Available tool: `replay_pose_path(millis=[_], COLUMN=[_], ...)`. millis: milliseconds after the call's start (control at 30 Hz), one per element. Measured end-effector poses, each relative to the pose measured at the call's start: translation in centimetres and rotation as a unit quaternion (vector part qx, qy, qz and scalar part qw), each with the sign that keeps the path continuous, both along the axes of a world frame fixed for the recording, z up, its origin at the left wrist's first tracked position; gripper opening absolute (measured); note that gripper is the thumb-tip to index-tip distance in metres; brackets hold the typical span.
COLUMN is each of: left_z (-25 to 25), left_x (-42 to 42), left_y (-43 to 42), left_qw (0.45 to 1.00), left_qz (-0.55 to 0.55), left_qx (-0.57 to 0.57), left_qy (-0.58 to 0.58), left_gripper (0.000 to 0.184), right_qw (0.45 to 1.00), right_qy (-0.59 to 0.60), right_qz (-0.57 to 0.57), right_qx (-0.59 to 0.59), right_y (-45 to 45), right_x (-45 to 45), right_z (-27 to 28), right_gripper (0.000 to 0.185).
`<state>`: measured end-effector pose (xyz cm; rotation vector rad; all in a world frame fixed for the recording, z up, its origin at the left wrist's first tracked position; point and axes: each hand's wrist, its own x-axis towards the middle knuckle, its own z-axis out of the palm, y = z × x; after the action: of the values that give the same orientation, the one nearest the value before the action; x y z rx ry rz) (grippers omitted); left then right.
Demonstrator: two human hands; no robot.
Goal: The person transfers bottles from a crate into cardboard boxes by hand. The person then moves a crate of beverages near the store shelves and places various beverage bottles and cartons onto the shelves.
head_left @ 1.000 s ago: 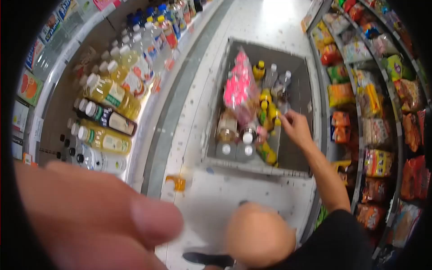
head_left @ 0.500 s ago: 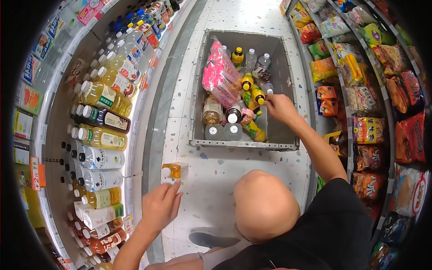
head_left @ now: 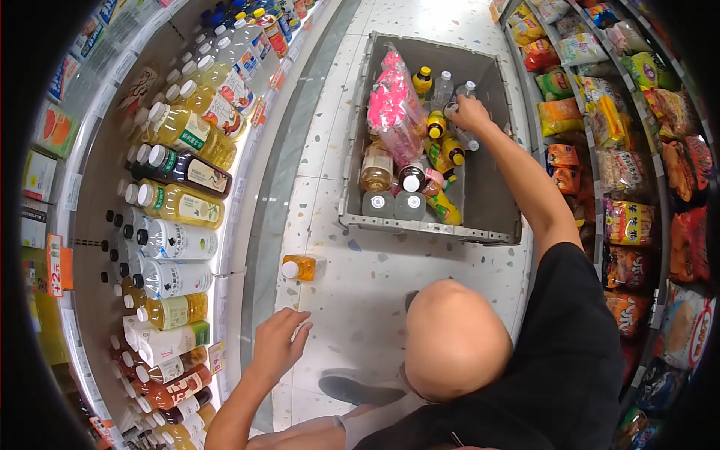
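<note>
My right hand (head_left: 471, 115) reaches into a grey plastic crate (head_left: 431, 226), its fingers closed around the top of a bottle that they mostly cover. Beside it lie yellow-capped bottles (head_left: 436, 124), and clear bottles (head_left: 442, 86) stand just beyond. A pink-and-clear plastic package (head_left: 396, 112) leans along the crate's left side. Close to the near wall are grey-capped bottles (head_left: 409, 205) and a dark bottle with a white cap (head_left: 410, 180). Held above the floor, my left hand (head_left: 279, 337) is open with nothing in it. A bottle of orange drink (head_left: 303, 268) lies on the floor beyond that hand.
Rows of drink bottles (head_left: 180, 205) fill the shelf at left, with price tags along its edge. Bagged snacks (head_left: 628, 222) line shelves at right. The crate stands on the speckled tile floor (head_left: 356, 281) between them. My bent knee (head_left: 457, 337) is in front.
My right hand has moved farther into the crate, from the yellow-capped bottles to a bottle beyond them. My left hand has lowered away from the orange drink. The whole view has shifted slightly.
</note>
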<state>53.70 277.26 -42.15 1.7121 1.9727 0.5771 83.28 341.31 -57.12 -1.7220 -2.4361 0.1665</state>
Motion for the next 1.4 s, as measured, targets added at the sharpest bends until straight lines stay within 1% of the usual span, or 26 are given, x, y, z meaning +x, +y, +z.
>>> replay_pose_path(millis=[100,200,300,333,367,400,433,467,500,567,600,633,667,733,767,833,867,900,933,967,1033,1067,1167,1233,1333,1400], left_z=[0.6,0.5,-0.3,-0.3,-0.4,-0.5,-0.6,-0.7,-0.7,-0.7,-0.4,0.1,0.8,2.1,2.4,2.3,0.4,-0.8,-1.5,-2.2,-3.8,-4.3,-5.0,-5.0,-6.7,-7.2], left_x=[-0.1,-0.5,-1.0,-1.1,-1.1,-1.1,-1.2,-1.4,-1.5,-1.6,-1.5,-0.6,0.6,3.0,4.3,6.0,5.6,5.7,5.9,6.2,6.6,6.7,7.2,7.5,7.1,7.1], left_y=[-0.5,-1.1,-1.6,-1.8,-1.7,-1.6,-1.3,-0.8,-0.2,1.8,3.2,4.9,7.1,11.6,13.8,16.7,17.5,17.1,16.2,15.4,13.6,13.2,12.6,11.6,10.7,10.8], left_qw=[0.999,0.998,0.996,0.996,0.988,0.973,0.973,0.942,0.901,0.896,0.891,0.88,0.867,0.806,0.808,0.653,0.687,0.688,0.651,0.61,0.595,0.584,0.567,0.56,0.562,0.572], left_qz=[0.025,0.043,0.052,0.052,0.086,0.12,0.119,0.171,0.22,0.191,0.165,0.142,0.119,0.062,0.053,0.218,0.259,0.258,0.276,0.293,0.306,0.313,0.334,0.353,0.342,0.327], left_qx=[-0.025,-0.045,-0.043,-0.044,-0.055,-0.065,-0.064,-0.079,-0.095,-0.083,-0.071,-0.051,-0.031,0.025,0.025,0.055,0.054,0.051,0.019,-0.013,-0.04,-0.056,-0.07,-0.078,-0.106,-0.12], left_qy=[-0.003,-0.02,-0.052,-0.053,-0.119,-0.185,-0.188,-0.277,-0.362,-0.391,-0.416,-0.45,-0.483,-0.588,-0.586,-0.723,-0.677,-0.677,-0.707,-0.737,-0.742,-0.746,-0.75,-0.746,-0.745,-0.742], left_gripper=[0.017,0.015,0.016,0.016,0.016,0.016,0.016,0.016,0.018,0.019,0.021,0.028,0.035,0.047,0.047,0.049,0.04,0.04,0.038,0.035,0.039,0.045,0.054,0.056,0.056,0.056], right_qw=[0.998,0.998,0.996,0.999,0.996,0.994,0.994,0.982,0.959,0.898,0.834,0.794,0.787,0.828,0.828,0.79,0.792,0.781,0.768,0.797,0.866,0.903,0.98,0.968,0.961,0.922], right_qy=[-0.06,-0.068,-0.077,-0.017,0.042,0.069,0.066,0.154,0.24,0.427,0.545,0.602,0.605,0.53,0.5,0.447,0.448,0.42,0.389,0.361,0.319,0.296,-0.01,-0.191,-0.222,-0.238], right_qz=[0.017,0.015,-0.024,-0.049,-0.073,-0.064,-0.064,-0.042,-0.02,0.0,0.061,0.088,0.116,0.184,0.252,0.417,0.413,0.459,0.505,0.48,0.385,0.309,0.197,0.156,0.15,0.19], right_qx=[0.004,0.007,0.038,0.012,-0.012,0.055,0.056,0.105,0.153,0.106,0.05,0.016,0.01,0.004,0.024,-0.046,-0.042,-0.054,-0.066,-0.052,0.012,-0.024,-0.018,-0.055,-0.077,-0.239], right_y=[-1.2,-0.1,-1.5,-3.4,-4.7,-5.5,-7.0,-9.1,-11.6,-17.4,-18.8,-22.8,-26.0,-31.3,-33.4,-35.9,-35.5,-35.0,-34.1,-32.3,-28.1,-25.2,-15.0,-10.9,-10.8,-11.7], right_x=[-0.2,0.5,-1.0,-1.6,-1.8,-1.5,-1.3,-1.1,-0.9,-0.7,0.2,-0.9,-1.6,-2.7,-3.7,-5.2,-5.1,-4.9,-4.8,-4.1,-3.1,-2.8,0.0,1.0,1.2,1.0], right_z=[-1.7,-3.2,0.5,4.1,6.7,7.6,8.9,10.6,12.2,15.2,13.9,15.3,15.5,14.9,14.7,15.3,15.4,15.4,15.3,14.8,13.4,12.5,7.1,4.3,3.8,4.6], right_gripper=[0.066,0.067,0.065,0.059,0.055,0.059,0.059,0.057,0.054,0.046,0.045,0.053,0.056,0.061,0.065,0.062,0.062,0.053,0.044,0.037,0.024,0.024,0.049,0.052,0.048,0.056])
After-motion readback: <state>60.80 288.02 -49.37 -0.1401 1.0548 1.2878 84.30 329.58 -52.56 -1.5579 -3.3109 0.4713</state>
